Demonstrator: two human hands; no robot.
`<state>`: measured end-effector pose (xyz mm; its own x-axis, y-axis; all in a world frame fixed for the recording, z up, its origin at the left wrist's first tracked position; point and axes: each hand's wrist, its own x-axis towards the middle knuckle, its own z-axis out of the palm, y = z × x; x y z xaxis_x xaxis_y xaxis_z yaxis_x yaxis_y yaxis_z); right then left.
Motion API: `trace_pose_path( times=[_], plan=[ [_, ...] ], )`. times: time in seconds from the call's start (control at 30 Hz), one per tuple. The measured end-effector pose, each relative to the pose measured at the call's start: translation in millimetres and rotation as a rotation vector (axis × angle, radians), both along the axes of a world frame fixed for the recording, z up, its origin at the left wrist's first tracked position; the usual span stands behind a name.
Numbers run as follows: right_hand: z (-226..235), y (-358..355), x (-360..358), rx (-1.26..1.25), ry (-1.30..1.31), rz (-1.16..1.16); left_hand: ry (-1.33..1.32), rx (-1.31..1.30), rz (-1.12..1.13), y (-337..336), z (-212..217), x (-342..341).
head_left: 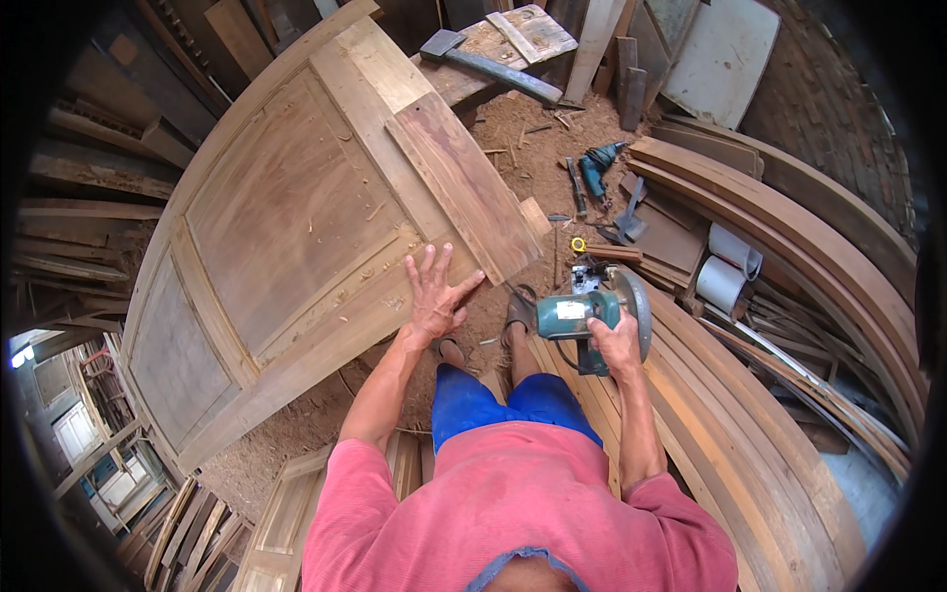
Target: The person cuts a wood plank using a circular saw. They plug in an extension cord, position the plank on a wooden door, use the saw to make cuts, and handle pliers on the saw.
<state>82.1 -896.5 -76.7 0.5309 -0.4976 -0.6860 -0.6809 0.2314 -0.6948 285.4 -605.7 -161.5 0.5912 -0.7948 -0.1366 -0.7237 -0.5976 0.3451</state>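
A: Far left, stacked timber (84,178), leaning and piled in the shade, and then the big one: a panelled door (296,187) with a curved edge, wood chips scattered across its face

B: And there's the left hand (434,291), laid on the door's near edge, fingers spread well apart, gripping nothing! What's that beside it?

A: A brown board (469,192), lying on top of the door at its right end. One fingertip is right by the board's lower corner; touching or just short, I can't tell

B: Beyond that, a hammer (503,77) resting on a wooden block. Now the power!

A: Green power tool (582,314), just right of the person's feet, with a big round grey part on its side. Above it, a yellow tape measure (578,245), a chisel (575,187) and a teal drill (597,168)

B: The right hand (617,345) is clamped firmly round that green tool's handle!

A: Long planks (730,395) run out below it, and at the far right, curved beams (789,217) sweep round past a white pipe (720,281)
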Motion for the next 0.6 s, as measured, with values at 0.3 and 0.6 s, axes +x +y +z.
trace_pose_path(
  times=[0.3, 0.6],
  plan=[
    [53.5, -15.4, 4.5, -0.083, -0.108, 0.050, 0.022, 0.011, -0.015, -2.3, -1.0, 1.8],
    [58.4, -14.0, 25.7, -0.061, -0.163, 0.188, -0.001, 0.093, -0.025, -3.2, -2.8, 1.9]
  ],
)
